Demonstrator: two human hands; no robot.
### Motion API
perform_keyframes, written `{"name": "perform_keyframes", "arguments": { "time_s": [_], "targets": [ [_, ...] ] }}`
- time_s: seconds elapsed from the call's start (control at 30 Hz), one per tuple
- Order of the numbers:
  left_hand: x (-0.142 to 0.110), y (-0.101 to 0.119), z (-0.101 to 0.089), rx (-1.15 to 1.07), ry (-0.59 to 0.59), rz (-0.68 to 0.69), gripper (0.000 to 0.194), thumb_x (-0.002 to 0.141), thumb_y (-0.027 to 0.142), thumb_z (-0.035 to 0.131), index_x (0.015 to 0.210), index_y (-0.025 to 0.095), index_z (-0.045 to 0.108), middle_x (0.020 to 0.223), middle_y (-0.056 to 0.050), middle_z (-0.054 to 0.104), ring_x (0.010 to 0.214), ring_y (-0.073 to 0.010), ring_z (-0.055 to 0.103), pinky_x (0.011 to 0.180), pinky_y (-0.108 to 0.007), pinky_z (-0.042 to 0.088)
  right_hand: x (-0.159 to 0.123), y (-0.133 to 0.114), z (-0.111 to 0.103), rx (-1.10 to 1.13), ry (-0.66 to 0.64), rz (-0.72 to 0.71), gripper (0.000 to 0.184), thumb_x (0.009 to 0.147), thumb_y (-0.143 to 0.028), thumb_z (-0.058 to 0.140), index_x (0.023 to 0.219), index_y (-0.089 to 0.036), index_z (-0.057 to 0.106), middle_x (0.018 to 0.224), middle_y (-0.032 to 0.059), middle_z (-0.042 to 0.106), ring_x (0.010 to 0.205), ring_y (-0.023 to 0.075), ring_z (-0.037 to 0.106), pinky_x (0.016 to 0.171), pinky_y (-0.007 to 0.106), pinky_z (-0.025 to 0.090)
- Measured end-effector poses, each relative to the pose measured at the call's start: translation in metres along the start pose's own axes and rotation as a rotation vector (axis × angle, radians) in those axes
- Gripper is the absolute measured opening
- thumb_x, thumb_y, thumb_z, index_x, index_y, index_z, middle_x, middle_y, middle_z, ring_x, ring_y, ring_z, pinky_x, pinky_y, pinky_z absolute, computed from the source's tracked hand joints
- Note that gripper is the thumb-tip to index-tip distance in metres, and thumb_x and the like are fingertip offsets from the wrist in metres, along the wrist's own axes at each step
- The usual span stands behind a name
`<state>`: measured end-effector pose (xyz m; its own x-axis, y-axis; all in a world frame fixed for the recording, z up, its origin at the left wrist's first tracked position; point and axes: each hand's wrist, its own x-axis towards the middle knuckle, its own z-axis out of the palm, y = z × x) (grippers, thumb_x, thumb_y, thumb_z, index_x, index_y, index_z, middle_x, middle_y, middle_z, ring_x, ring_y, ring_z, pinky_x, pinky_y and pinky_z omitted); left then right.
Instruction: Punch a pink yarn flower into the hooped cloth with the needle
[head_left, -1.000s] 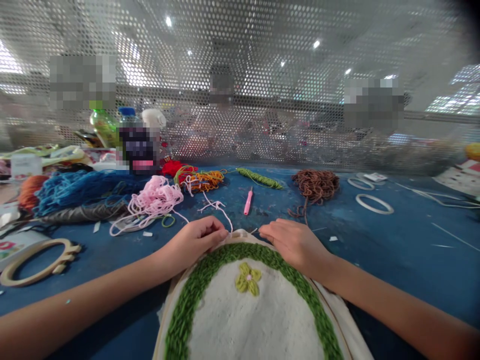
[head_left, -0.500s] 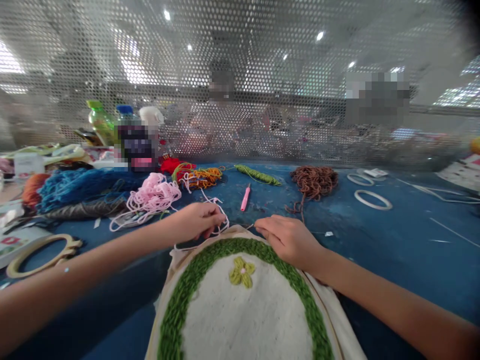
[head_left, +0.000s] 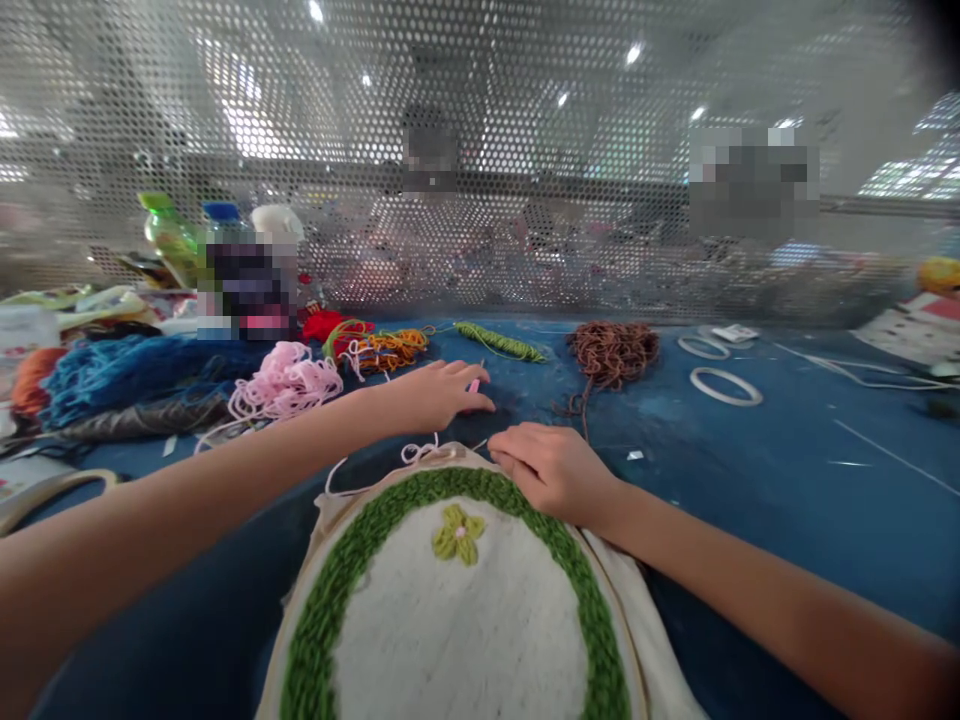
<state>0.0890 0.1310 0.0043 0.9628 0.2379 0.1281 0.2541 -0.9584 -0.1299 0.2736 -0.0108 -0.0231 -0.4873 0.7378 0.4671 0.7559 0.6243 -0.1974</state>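
An embroidery hoop (head_left: 634, 640) holds pale cloth with a ring of green stitching (head_left: 315, 620) and a yellow-green flower (head_left: 458, 534) with a pink centre. Over its upper right rim lies my right hand (head_left: 559, 475), fingers together and curled on the edge; the thumb is hidden. A short light strand shows by its fingertips. Beyond the hoop's top, my left hand (head_left: 439, 392) reaches with spread fingers. Between them shows a bit of a slim pink tool (head_left: 474, 386), mostly covered by the hand. Loose white-pink yarn (head_left: 420, 452) lies at the hoop's top edge.
Yarn bundles lie at left: blue (head_left: 142, 375), pink (head_left: 285, 380) and orange (head_left: 390, 348). Green yarn (head_left: 499, 341) and brown yarn (head_left: 615, 352) lie farther back. White rings (head_left: 726, 386) lie at right, a wooden hoop (head_left: 45, 490) at left. A perforated metal screen (head_left: 495, 240) stands behind.
My left hand has let go of the pale yarn and moved right and forward, over the pink tool, its fingers opening. My right hand stays on the hoop. The view has shifted slightly.
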Motion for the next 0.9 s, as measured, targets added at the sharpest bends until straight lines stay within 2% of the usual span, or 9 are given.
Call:
{"name": "perform_keyframes", "arguments": {
  "time_s": [0.07,0.13,0.23,0.37,0.47,0.6,0.9],
  "targets": [
    [0.002,0.0,0.001,0.041,0.021,0.0,0.029,0.089,0.016,0.051,0.113,0.024,0.065,0.133,-0.012,0.052,0.119,-0.0307,0.049,0.093,-0.041,0.039,0.0,-0.002,-0.001,-0.009,0.016,0.021,0.018,0.092,-0.016,0.046,0.093,-0.017,0.064,0.083,0.0045,0.071,0.077,0.0169,0.064,0.071,0.026,0.043],
    [0.002,-0.002,-0.004,0.06,0.042,-0.005,0.022,0.093,0.022,0.048,0.107,0.02,0.065,0.128,-0.012,0.056,0.118,-0.0291,0.05,0.095,-0.04,0.038,-0.001,-0.003,-0.003,-0.025,0.036,0.052,0.019,0.093,-0.017,0.045,0.093,-0.017,0.064,0.084,0.005,0.072,0.078,0.0168,0.065,0.071,0.025,0.043],
    [-0.009,-0.002,-0.02,0.06,0.092,-0.058,0.026,0.098,0.026,0.04,0.11,0.017,0.061,0.115,-0.011,0.064,0.111,-0.025,0.055,0.097,-0.037,0.037,-0.002,-0.005,-0.006,-0.061,0.066,0.102,0.02,0.094,-0.019,0.045,0.092,-0.017,0.064,0.085,0.0058,0.073,0.078,0.0172,0.067,0.07,0.025,0.042],
    [-0.044,0.006,-0.051,0.045,0.176,-0.217,0.037,0.101,0.036,0.029,0.114,0.016,0.057,0.107,-0.012,0.065,0.102,-0.0264,0.059,0.092,-0.04,0.039,-0.003,-0.005,-0.01,-0.117,0.11,0.177,0.018,0.092,-0.02,0.047,0.088,-0.016,0.065,0.075,0.0047,0.071,0.066,0.0169,0.066,0.062,0.025,0.038],
    [-0.074,0.016,-0.063,-0.024,0.133,-0.247,0.035,0.1,0.039,0.031,0.11,0.018,0.057,0.106,-0.009,0.064,0.097,-0.0226,0.061,0.083,-0.033,0.044,-0.003,-0.003,-0.012,-0.137,0.132,0.211,0.018,0.091,-0.021,0.049,0.085,-0.017,0.065,0.068,0.0027,0.069,0.057,0.0154,0.063,0.056,0.025,0.035],
    [-0.096,0.025,-0.059,-0.103,0.087,-0.263,0.033,0.1,0.038,0.034,0.111,0.019,0.058,0.101,-0.007,0.065,0.093,-0.0212,0.063,0.081,-0.032,0.046,-0.002,-0.005,-0.013,-0.132,0.137,0.212,0.018,0.09,-0.022,0.049,0.084,-0.017,0.065,0.066,0.0015,0.068,0.057,0.0148,0.063,0.057,0.024,0.035],
    [-0.104,0.033,-0.052,-0.209,0.095,-0.248,0.026,0.099,0.032,0.041,0.11,0.018,0.06,0.104,-0.005,0.066,0.096,-0.0187,0.062,0.084,-0.029,0.046,-0.004,-0.017,-0.014,-0.08,0.085,0.152,0.02,0.091,-0.02,0.046,0.084,-0.017,0.064,0.069,0.0008,0.067,0.059,0.0122,0.062,0.059,0.023,0.037]
  ]
}}
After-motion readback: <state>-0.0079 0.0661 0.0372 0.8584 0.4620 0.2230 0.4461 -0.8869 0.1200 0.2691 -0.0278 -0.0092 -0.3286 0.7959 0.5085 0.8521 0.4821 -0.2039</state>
